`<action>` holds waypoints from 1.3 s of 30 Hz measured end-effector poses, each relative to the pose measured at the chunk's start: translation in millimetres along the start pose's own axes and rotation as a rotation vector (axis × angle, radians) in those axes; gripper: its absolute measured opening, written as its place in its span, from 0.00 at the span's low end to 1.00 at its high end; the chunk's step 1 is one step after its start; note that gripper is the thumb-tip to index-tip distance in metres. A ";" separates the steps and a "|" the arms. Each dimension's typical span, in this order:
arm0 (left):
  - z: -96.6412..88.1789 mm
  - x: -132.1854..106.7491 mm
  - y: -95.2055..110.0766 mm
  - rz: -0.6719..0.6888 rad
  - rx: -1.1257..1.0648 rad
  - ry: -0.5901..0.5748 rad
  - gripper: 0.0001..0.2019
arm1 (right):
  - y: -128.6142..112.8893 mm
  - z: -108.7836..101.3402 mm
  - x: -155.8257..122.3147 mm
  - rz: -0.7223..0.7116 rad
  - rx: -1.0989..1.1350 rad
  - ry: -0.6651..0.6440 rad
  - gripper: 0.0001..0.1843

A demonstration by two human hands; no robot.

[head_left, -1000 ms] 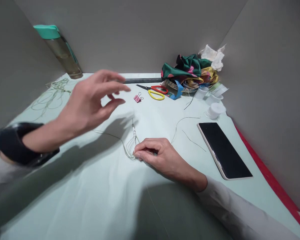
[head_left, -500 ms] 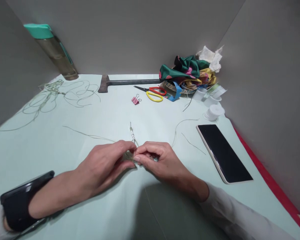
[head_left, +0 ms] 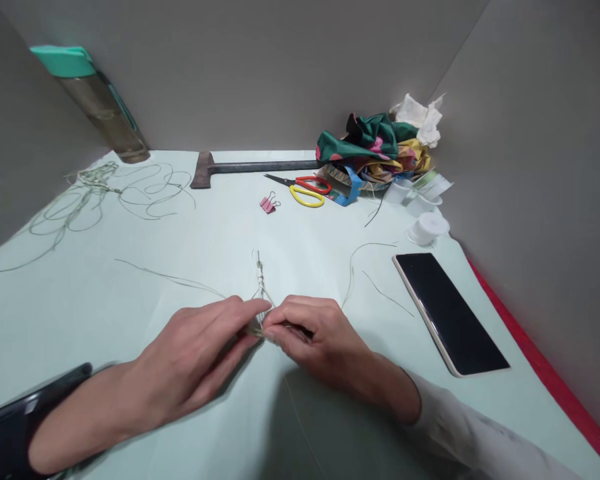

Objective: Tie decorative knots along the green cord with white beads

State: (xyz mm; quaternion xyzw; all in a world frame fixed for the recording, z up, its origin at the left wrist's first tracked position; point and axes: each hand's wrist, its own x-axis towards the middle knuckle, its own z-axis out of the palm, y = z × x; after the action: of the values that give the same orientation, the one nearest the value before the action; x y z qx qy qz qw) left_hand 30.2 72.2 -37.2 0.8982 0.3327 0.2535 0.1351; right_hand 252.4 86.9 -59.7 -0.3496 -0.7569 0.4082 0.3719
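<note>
A small knotted piece of pale cord (head_left: 261, 275) lies in the middle of the table, its lower strands running under my fingers. My left hand (head_left: 200, 353) has its thumb and fingers closed on the strands from the left. My right hand (head_left: 315, 333) pinches them from the right, its fingertips touching those of the left. Thin green cord ends (head_left: 170, 278) stretch out to the left, and another loose strand (head_left: 351, 270) curves away on the right. A fine pale thread (head_left: 297, 413) runs from the hands toward me. The exact crossing of strands between the fingertips is hidden.
A phone (head_left: 450, 313) lies at the right, near a white thread spool (head_left: 429, 229). Behind are scissors (head_left: 307, 190), a pink binder clip (head_left: 269, 203), a hammer-like tool (head_left: 203, 171) and bunched fabric (head_left: 375, 143). Tangled cord (head_left: 93, 190) and a bottle (head_left: 100, 110) stand left.
Both hands have shifted slightly toward me and to the left, still together on the strands. More of the knotted cord shows above the fingers. The whole view has moved slightly.
</note>
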 end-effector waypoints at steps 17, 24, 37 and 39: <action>-6.7 13.2 -12.8 -0.168 -0.267 -0.327 0.15 | 7.5 1.8 -7.4 -0.112 -0.312 -0.164 0.13; -14.0 18.3 -18.0 -0.113 -0.343 -0.392 0.16 | 1.5 -2.6 -2.5 -0.065 -0.291 -0.236 0.13; -4.8 24.8 -19.7 -0.003 -0.367 -0.181 0.16 | 2.8 -6.4 -0.2 -0.033 -0.192 -0.236 0.13; -5.2 24.5 -21.2 -0.010 -0.381 -0.191 0.16 | 2.5 -6.6 0.3 -0.039 -0.186 -0.233 0.13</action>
State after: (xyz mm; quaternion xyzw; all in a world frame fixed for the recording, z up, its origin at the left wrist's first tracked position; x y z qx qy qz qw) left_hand 32.0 104.7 -32.6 0.8747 0.2688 0.2251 0.3345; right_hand 258.4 90.6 -59.3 -0.3181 -0.8362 0.3668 0.2552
